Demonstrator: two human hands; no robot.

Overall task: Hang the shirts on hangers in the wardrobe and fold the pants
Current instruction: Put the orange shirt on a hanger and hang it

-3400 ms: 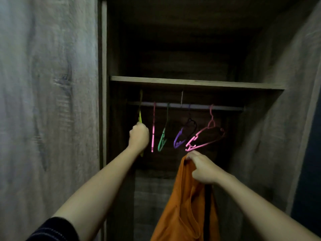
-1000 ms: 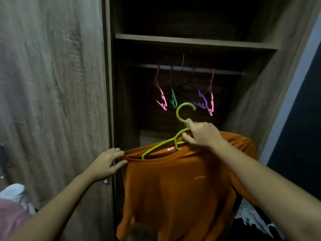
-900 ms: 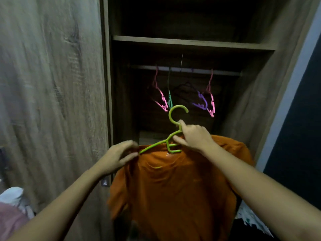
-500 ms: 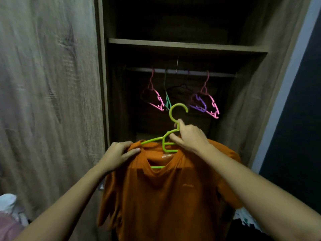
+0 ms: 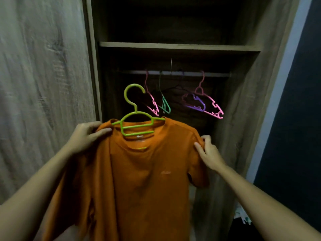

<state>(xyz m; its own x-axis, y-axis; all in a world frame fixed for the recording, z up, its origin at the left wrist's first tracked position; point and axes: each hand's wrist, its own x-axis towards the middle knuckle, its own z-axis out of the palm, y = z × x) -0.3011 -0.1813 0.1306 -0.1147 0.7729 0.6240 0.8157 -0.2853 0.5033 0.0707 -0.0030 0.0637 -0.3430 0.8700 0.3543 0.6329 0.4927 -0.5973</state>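
We are observing a plain orange shirt [image 5: 147, 180] and a lime-green hanger [image 5: 134, 117]. We are noting a grey woodgrain wardrobe [image 5: 43, 84].

Both hands grip orange shirt [image 5: 139, 171] — on green hanger [image 5: 134, 108].

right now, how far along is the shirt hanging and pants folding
Done: the green hanger sits in the neck of the orange shirt. In hand: the left hand and right hand hold the shirt's shoulders, hook not yet on the rail. Left: hang it beside the bare hangers; no pants are in view.
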